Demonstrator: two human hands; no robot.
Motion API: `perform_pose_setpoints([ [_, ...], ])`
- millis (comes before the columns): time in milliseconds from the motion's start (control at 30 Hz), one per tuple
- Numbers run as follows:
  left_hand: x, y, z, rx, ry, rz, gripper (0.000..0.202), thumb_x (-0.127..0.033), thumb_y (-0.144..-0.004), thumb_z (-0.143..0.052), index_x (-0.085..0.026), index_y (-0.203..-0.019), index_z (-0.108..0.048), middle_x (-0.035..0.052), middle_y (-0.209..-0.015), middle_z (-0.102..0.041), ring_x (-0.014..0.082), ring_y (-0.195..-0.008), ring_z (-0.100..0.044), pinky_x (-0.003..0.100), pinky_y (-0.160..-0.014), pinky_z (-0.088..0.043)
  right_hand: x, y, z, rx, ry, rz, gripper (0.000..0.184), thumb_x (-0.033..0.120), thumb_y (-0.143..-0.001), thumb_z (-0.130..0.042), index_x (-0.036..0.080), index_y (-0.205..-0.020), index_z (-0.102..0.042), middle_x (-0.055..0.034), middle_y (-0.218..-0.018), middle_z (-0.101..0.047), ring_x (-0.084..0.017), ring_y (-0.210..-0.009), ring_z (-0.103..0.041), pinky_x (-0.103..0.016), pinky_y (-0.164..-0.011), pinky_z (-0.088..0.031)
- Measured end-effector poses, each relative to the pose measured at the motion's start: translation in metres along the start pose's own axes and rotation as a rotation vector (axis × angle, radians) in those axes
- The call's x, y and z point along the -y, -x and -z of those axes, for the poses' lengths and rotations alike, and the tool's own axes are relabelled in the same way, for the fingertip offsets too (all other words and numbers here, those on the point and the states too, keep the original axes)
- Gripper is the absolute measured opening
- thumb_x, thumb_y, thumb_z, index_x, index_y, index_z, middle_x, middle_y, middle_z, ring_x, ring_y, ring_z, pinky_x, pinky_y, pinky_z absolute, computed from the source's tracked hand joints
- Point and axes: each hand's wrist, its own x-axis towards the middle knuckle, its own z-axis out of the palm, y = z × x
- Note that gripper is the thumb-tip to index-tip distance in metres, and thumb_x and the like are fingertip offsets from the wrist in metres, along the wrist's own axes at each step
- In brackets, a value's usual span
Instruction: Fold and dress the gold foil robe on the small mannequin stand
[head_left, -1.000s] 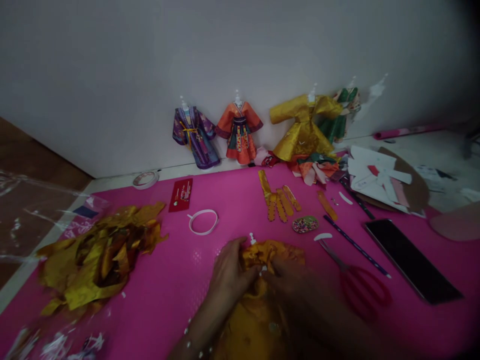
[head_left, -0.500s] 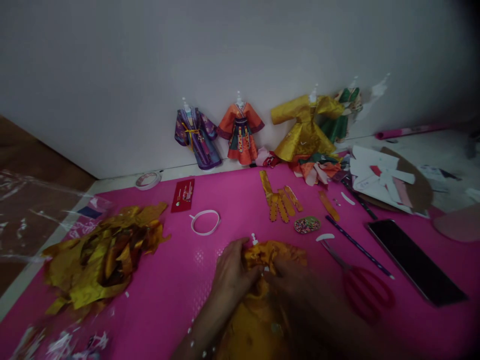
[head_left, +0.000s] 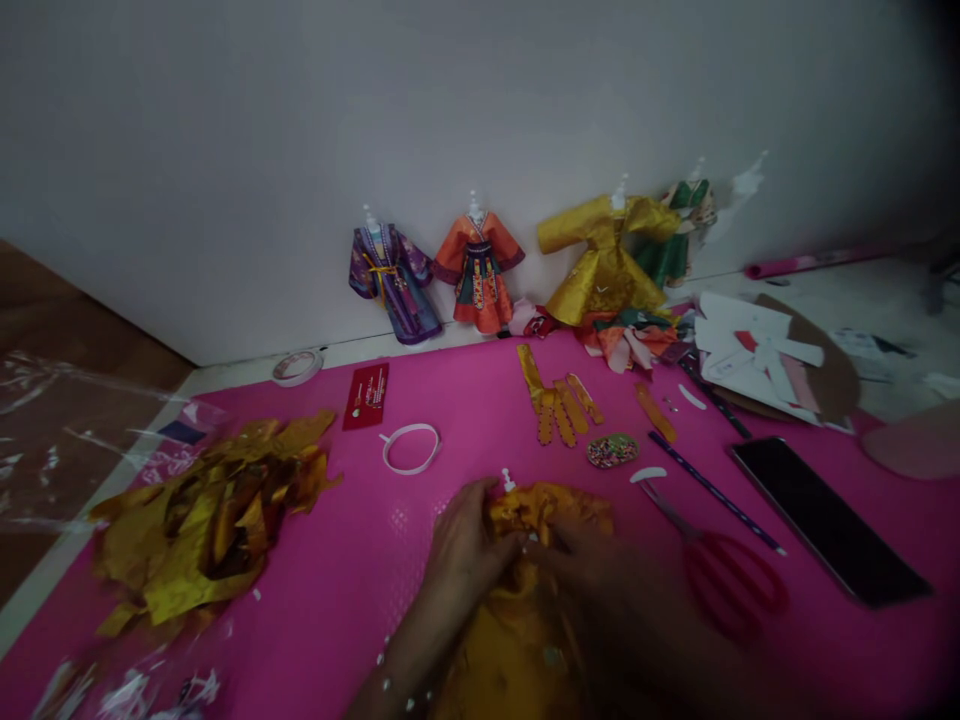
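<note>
head view: a gold garment (head_left: 502, 650) lies on the pink mat (head_left: 322, 540) at the near edge, with a white neck peg (head_left: 508, 481) poking up past its collar. the left hand (head_left: 465, 545) is curled around the garment's upper side, thumb pressed inward on the cloth. the right hand (head_left: 589, 565) comes in from the other side, dim and a bit blurred — its fingertips pinch the gathered cloth right by the left thumb. a beaded bracelet (head_left: 386, 685) circles the left wrist.

just beyond the hands sit a speckled oval piece (head_left: 613, 450) and some cut gold strips (head_left: 570, 408). to the right, red-handled scissors (head_left: 688, 533) point away, their tips near a small white curved piece (head_left: 649, 475); a dark blue pencil (head_left: 716, 492) slants alongside, then a black phone (head_left: 829, 520).

to the left are a white ring-shaped band (head_left: 405, 471), a red card (head_left: 366, 396) and a tape roll (head_left: 300, 379), plus a big heap of gold scraps (head_left: 180, 570) next to clear plastic (head_left: 60, 440).

along the pale wall (head_left: 450, 100) stand small dressed forms — purple (head_left: 401, 290), orange (head_left: 457, 245), yellow (head_left: 607, 270) and green (head_left: 667, 260) — with bright fabric bits (head_left: 630, 340) and white papers (head_left: 731, 365) near the yellow one.
</note>
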Motion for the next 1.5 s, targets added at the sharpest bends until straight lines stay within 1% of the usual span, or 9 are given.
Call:
perform_pose_setpoints([
  [67,-0.001,-0.001,0.001,0.02,0.013,0.016,0.06,-0.019,-0.07,-0.072,-0.017,-0.128,-0.057,0.0157,-0.126,-0.069,0.035,-0.116,-0.065,0.051,-0.1,-0.05,0.0,0.003,0.006,-0.005,-0.043,-0.053,0.025,0.007,-0.082,-0.056,0.024,-0.096,-0.068,-0.002,-0.083,-0.066,-0.018,-0.062,-0.061,-0.029,-0.05,-0.036],
  [167,-0.006,-0.003,0.004,0.057,0.029,0.044,0.06,-0.019,-0.069,-0.073,-0.02,-0.127,-0.058,0.0136,-0.125,-0.071,0.0335,-0.113,-0.067,0.046,-0.094,-0.054,0.002,0.007,0.014,-0.004,-0.14,-0.231,0.012,0.016,-0.086,-0.054,0.023,-0.079,-0.06,-0.0018,-0.077,-0.064,-0.019,-0.061,-0.061,-0.031,-0.051,-0.035],
  [333,-0.015,-0.009,0.012,0.151,0.03,0.099,0.061,-0.019,-0.067,-0.076,-0.016,-0.126,-0.059,0.0135,-0.117,-0.074,0.0313,-0.106,-0.069,0.038,-0.088,-0.055,0.007,0.006,0.017,0.072,-0.183,-0.409,0.009,0.021,-0.086,-0.058,0.023,-0.078,-0.062,-0.0021,-0.08,-0.068,-0.019,-0.065,-0.064,-0.031,-0.055,-0.035],
  [500,-0.015,-0.015,0.015,0.203,0.007,0.104,0.056,-0.022,-0.067,-0.076,-0.015,-0.121,-0.061,0.0141,-0.116,-0.073,0.0299,-0.1,-0.069,0.036,-0.083,-0.052,0.012,0.001,0.018,0.141,-0.164,-0.456,0.012,0.027,-0.089,-0.06,0.021,-0.079,-0.062,-0.005,-0.084,-0.069,-0.022,-0.068,-0.065,-0.031,-0.055,-0.034],
  [667,-0.011,-0.019,0.015,0.264,0.022,0.124,0.037,-0.023,-0.067,-0.074,-0.015,-0.102,-0.066,0.0081,-0.09,-0.076,0.0251,-0.08,-0.07,0.03,-0.064,-0.05,0.014,-0.002,0.018,0.208,-0.204,-0.466,0.014,0.029,-0.092,-0.058,0.021,-0.08,-0.061,-0.0046,-0.086,-0.069,-0.023,-0.072,-0.066,-0.032,-0.059,-0.037],
  [800,-0.007,-0.022,0.013,0.289,0.065,0.138,0.025,-0.022,-0.067,-0.071,-0.016,-0.091,-0.068,0.0062,-0.082,-0.075,0.0225,-0.071,-0.069,0.027,-0.055,-0.047,0.015,-0.002,0.017,0.217,-0.212,-0.475,0.013,0.029,-0.091,-0.058,0.02,-0.082,-0.06,-0.0058,-0.089,-0.07,-0.023,-0.074,-0.065,-0.033,-0.061,-0.037],
  [967,-0.006,-0.022,0.011,0.272,0.109,0.142,0.025,-0.022,-0.062,-0.075,-0.016,-0.084,-0.065,0.0037,-0.076,-0.071,0.0213,-0.071,-0.066,0.026,-0.055,-0.045,0.017,-0.004,0.019,0.209,-0.228,-0.504,0.011,0.026,-0.089,-0.059,0.021,-0.08,-0.06,-0.0048,-0.087,-0.069,-0.022,-0.073,-0.065,-0.032,-0.06,-0.036],
  [1233,-0.01,-0.013,0.01,0.252,0.278,0.171,0.029,-0.019,-0.062,-0.072,-0.02,-0.087,-0.056,-0.0016,-0.074,-0.066,0.017,-0.068,-0.062,0.024,-0.055,-0.044,0.016,0.0,0.022,0.155,-0.267,-0.523,0.008,0.029,-0.088,-0.063,0.024,-0.082,-0.062,-0.0016,-0.085,-0.069,-0.022,-0.073,-0.065,-0.032,-0.061,-0.038],
  [1500,-0.018,-0.006,0.005,0.244,0.484,0.189,0.032,-0.016,-0.064,-0.069,-0.019,-0.09,-0.05,-0.0006,-0.079,-0.064,0.0147,-0.069,-0.062,0.026,-0.063,-0.05,0.02,0.003,0.023,0.081,-0.29,-0.524,0.003,0.023,-0.083,-0.067,0.023,-0.083,-0.064,-0.0006,-0.084,-0.068,-0.021,-0.073,-0.065,-0.032,-0.06,-0.036],
])
